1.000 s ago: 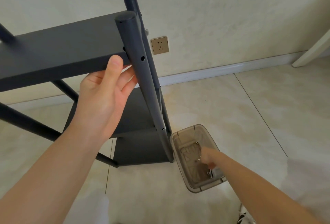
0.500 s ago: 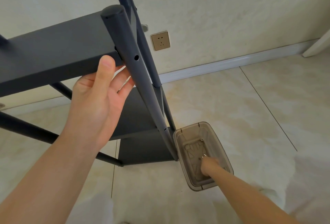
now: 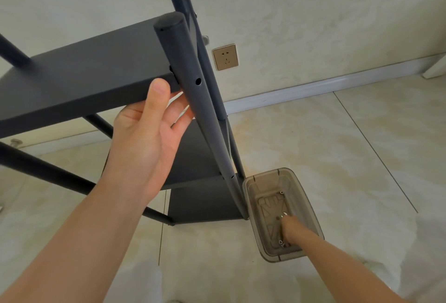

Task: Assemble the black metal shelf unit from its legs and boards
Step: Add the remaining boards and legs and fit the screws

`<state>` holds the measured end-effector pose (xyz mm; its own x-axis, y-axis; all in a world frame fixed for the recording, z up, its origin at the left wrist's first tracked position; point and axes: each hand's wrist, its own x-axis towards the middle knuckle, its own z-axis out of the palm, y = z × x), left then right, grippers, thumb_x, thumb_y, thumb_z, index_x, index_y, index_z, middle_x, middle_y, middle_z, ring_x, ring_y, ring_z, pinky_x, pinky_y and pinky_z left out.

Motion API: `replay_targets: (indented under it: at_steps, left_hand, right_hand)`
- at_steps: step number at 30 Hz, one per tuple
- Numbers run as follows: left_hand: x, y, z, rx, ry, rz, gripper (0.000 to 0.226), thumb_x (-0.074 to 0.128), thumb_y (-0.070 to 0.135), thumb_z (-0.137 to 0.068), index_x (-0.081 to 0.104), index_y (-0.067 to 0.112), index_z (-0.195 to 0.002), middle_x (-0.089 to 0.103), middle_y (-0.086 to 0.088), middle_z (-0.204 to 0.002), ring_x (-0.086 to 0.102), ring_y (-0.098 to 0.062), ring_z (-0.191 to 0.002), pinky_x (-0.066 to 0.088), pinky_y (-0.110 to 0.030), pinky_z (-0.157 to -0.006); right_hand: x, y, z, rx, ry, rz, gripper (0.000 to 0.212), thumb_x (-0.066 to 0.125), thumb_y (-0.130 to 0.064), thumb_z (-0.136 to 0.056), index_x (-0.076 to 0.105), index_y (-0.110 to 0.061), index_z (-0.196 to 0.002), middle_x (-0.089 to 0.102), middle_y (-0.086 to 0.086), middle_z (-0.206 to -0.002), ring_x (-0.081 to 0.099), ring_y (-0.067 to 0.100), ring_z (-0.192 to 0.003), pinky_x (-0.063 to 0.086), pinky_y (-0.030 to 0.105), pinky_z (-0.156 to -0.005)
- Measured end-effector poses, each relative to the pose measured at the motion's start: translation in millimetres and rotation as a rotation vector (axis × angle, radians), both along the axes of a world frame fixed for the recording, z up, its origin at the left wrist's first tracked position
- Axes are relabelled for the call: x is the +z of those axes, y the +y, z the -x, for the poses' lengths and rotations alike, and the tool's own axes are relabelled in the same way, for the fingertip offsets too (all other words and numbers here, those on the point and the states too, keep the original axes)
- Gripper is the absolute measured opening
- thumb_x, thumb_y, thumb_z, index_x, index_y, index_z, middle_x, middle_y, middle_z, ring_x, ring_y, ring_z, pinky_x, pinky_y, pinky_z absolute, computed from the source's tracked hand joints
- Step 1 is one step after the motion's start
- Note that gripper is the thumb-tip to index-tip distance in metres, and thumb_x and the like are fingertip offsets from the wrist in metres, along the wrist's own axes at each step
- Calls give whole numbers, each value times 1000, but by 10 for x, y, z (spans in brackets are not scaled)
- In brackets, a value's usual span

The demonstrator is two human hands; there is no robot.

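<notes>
A half-built black shelf (image 3: 205,206) stands upright. The left hand (image 3: 147,138) props its top board (image 3: 96,80) from below, fingers straight and thumb against the front edge, likely to line it up with the empty hole in the leg (image 3: 185,61) beside the fingertips. Far below, the right hand (image 3: 289,227) reaches into a bin (image 3: 304,203) of screws (image 3: 281,192). I cannot tell whether it grips one.
</notes>
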<state>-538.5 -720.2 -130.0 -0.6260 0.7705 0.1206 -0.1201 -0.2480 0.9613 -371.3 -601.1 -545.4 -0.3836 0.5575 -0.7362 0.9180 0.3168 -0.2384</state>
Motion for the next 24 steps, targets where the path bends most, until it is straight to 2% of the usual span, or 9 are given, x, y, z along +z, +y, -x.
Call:
replay_targets:
  at_steps: [2, 3, 5, 7, 10, 15, 19, 21, 24]
  left_hand:
    - [-6, -6, 13, 0, 11, 0, 38, 68, 46, -74, 69, 23, -104, 71, 3, -124, 65, -18, -121, 53, -32, -100]
    - [-8, -8, 16, -3, 14, -2, 41, 68, 47, -74, 67, 22, -106, 71, 3, -125, 65, -18, -121, 53, -32, -100]
    - [-12, -2, 22, -5, -2, -11, 41, 68, 47, -73, 66, 21, -105, 72, 3, -123, 65, -18, -121, 54, -33, -99]
    - [-14, 5, 24, -3, -23, -23, 40, 69, 46, -73, 68, 21, -104, 73, 3, -121, 66, -18, -119, 55, -32, -97]
    - [-26, 8, 22, -9, -19, -39, 40, 67, 43, -76, 65, 18, -107, 73, 3, -120, 66, -19, -120, 55, -33, -98]
    - [-25, 11, 9, -10, -40, -34, 36, 60, 37, -84, 63, 15, -113, 72, -1, -124, 66, -18, -118, 56, -30, -94]
    - [-38, 11, 15, 38, -51, 7, 35, 62, 39, -80, 65, 17, -107, 75, 2, -116, 70, -14, -112, 58, -25, -87]
    - [-37, 10, 23, 37, -62, 3, 34, 63, 39, -79, 65, 17, -106, 75, 3, -114, 70, -13, -111, 58, -25, -86]
    - [-10, 6, 7, 22, -77, -11, 31, 64, 37, -80, 66, 19, -105, 76, 4, -113, 71, -12, -108, 58, -22, -80]
  right_hand:
    - [112, 33, 11, 42, -11, 32, 7, 51, -9, -96, 54, -8, -90, 56, 16, -103, 54, 24, -93, 43, 30, -77]
    - [146, 64, 28, -32, 24, 75, 14, 55, -7, -93, 49, -12, -81, 56, 12, -101, 58, 24, -95, 44, 28, -76]
    - [269, 98, 20, -90, 54, 133, 14, 62, -8, -91, 50, -12, -86, 58, 10, -97, 63, 24, -99, 47, 28, -73]
    - [375, 120, 42, -64, 100, 142, 13, 65, -10, -90, 52, -9, -93, 62, 12, -94, 64, 26, -90, 51, 31, -70]
    - [482, 150, 83, -194, 188, 232, 13, 60, -10, -96, 53, -7, -86, 72, 15, -92, 71, 23, -76, 59, 32, -65]
    - [700, 221, 79, -254, 173, 222, 27, 44, -16, -103, 50, -8, -79, 59, 11, -74, 59, 22, -63, 58, 31, -56]
    - [1009, 276, 102, -150, 105, 181, 19, 41, -4, -99, 49, -6, -82, 53, 15, -75, 50, 28, -61, 50, 27, -47]
    - [1250, 334, 147, -77, 78, 149, 28, 44, 5, -93, 43, -11, -71, 49, 14, -72, 47, 30, -67, 43, 24, -41]
    - [1691, 463, 252, 86, 123, 36, 29, 51, 5, -91, 42, -14, -71, 56, 14, -89, 56, 28, -72, 52, 29, -62]
